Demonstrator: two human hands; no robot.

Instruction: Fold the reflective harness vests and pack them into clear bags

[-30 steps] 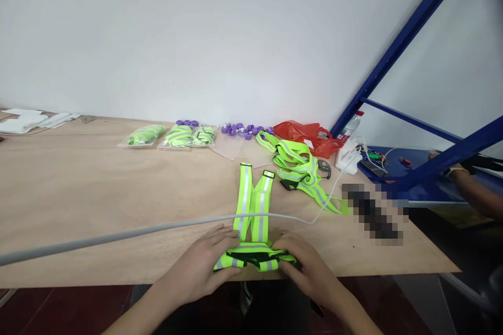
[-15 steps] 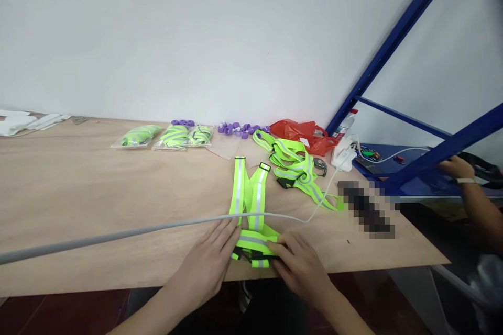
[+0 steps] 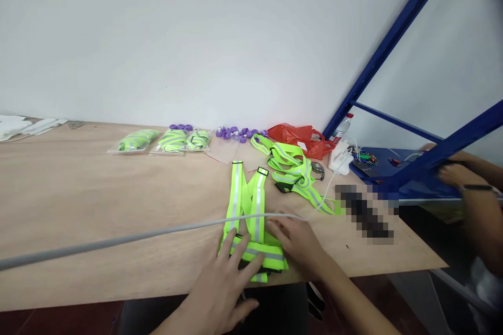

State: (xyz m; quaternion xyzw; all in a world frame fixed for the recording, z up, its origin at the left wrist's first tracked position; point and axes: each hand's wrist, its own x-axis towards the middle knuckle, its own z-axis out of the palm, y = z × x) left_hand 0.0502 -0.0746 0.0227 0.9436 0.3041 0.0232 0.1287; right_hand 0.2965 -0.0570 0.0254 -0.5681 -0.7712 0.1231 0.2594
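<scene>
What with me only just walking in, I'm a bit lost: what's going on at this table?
Someone is handling a set of yellow-green reflective straps at the table's near edge. Their left hand is spread over the folded lower part; their right hand is at its right side. More loose straps lie beyond, and three clear bags of similar material sit further back.

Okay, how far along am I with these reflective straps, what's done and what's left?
Three strap bundles sit in clear bags, so those look done. In progress is a partly folded strap set: its lower part is under your left hand, your right hand is beside it, and two upper straps lie extended. The loose, tangled straps near the red bag probably remain.
</scene>
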